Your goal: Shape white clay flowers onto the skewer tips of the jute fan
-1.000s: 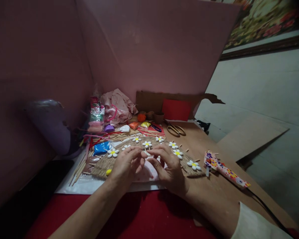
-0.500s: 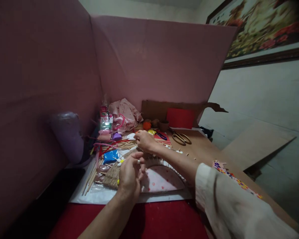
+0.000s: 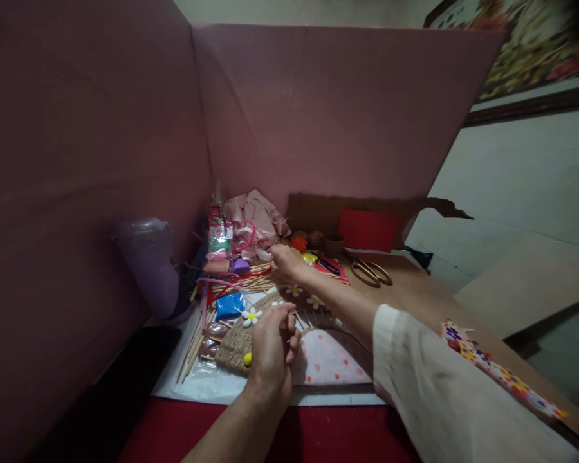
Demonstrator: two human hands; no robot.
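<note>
My right hand (image 3: 289,262) reaches over the back of the work, fingers pinched on the edge of a white clay packet (image 3: 264,255). Nearer to me, my left hand (image 3: 273,350) is held with its fingers curled in; whatever lies in them is too small to make out. Under and beside it is a half-round woven twine piece (image 3: 233,347) with thin sticks poking out. White daisies with yellow centres, such as one daisy (image 3: 251,316), sit on the weave, along with a yellow ball (image 3: 248,359). A white fabric panel with red dots (image 3: 335,360) forms its inner part.
Wooden sticks (image 3: 193,347) and a blue clay packet (image 3: 229,305) lie left. Behind are a purple packet (image 3: 240,265) and crumpled pink cloth (image 3: 258,218). Gold-handled scissors (image 3: 370,273) lie back right, flowered strip (image 3: 504,370) on cardboard. A lilac object (image 3: 152,263) stands left.
My right hand has lifted the white packet's edge a little from the table. My left hand stays over the weave, its fingers curled more. The view has shifted slightly left.
</note>
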